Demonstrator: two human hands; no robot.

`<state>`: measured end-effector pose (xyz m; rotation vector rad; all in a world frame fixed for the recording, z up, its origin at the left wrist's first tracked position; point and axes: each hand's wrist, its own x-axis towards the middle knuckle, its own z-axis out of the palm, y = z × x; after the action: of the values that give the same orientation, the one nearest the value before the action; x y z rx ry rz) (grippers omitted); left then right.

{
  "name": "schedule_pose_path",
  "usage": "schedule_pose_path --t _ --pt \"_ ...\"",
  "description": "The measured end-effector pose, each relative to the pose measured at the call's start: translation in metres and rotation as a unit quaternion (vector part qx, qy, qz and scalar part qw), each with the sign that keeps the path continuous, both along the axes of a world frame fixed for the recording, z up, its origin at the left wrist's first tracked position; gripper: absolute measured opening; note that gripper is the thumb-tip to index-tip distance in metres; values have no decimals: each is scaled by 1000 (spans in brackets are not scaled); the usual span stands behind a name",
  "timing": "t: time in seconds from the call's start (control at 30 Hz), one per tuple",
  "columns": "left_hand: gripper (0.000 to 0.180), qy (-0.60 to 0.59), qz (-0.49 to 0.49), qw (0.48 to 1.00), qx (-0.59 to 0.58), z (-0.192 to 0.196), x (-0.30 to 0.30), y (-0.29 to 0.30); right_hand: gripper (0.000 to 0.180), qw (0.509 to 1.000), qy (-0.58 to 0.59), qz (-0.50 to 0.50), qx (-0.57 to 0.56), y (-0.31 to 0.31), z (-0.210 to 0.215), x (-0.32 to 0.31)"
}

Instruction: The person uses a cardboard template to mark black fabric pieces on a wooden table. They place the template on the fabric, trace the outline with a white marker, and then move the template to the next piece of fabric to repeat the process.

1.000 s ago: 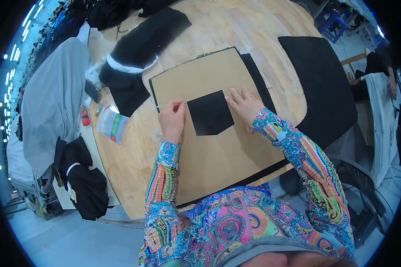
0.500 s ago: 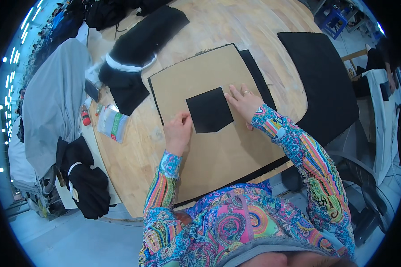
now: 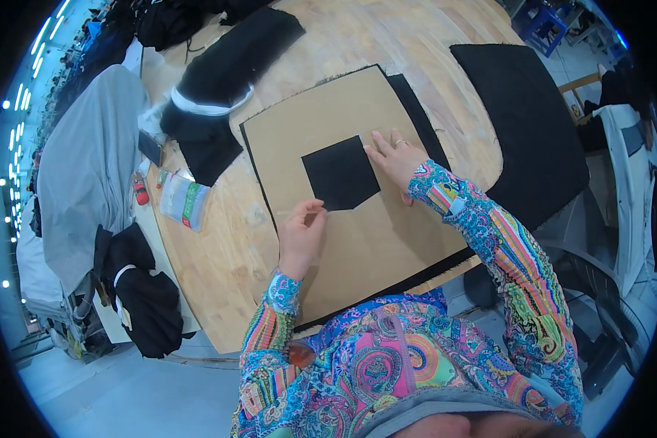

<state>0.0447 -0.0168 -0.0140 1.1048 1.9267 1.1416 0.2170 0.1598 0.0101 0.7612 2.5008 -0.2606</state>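
Note:
A tan cardboard sheet [image 3: 372,241] lies over black fabric [image 3: 420,117], whose edges stick out around it. In the sheet's middle is a black five-sided pocket shape [image 3: 341,173]; whether it is an opening or a piece on top, I cannot tell. My left hand [image 3: 301,232] is at the shape's lower left corner, thumb and forefinger pinched together. Anything small between those fingertips cannot be made out. My right hand [image 3: 398,162] rests with fingers spread on the sheet, its fingertips beside the shape's upper right edge.
A black fabric panel [image 3: 522,124] hangs over the table's right edge. Rolled black fabric with a white band [image 3: 212,108] lies at the far left. A plastic packet [image 3: 183,202], a red object [image 3: 140,191] and a phone [image 3: 150,148] sit near the left edge. A chair [image 3: 598,292] stands at right.
My left hand has slid down and to the right, from the shape's left side to its lower left corner. The right hand keeps its place on the sheet.

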Motion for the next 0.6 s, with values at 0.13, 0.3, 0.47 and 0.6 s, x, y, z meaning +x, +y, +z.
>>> schedule_pose_path --t 0.13,0.3,0.47,0.6 --pt "7 -35 -21 999 -20 -7 17 4 132 1000 0 5 5 0 -2 0" --pt "5 7 -40 999 -21 -3 24 8 132 1000 8 0 6 -1 0 1" --pt "5 17 -53 998 -30 -3 25 8 132 1000 4 0 3 -1 0 0" --pt "7 47 -49 997 -21 -4 28 8 132 1000 5 3 4 -2 2 0"
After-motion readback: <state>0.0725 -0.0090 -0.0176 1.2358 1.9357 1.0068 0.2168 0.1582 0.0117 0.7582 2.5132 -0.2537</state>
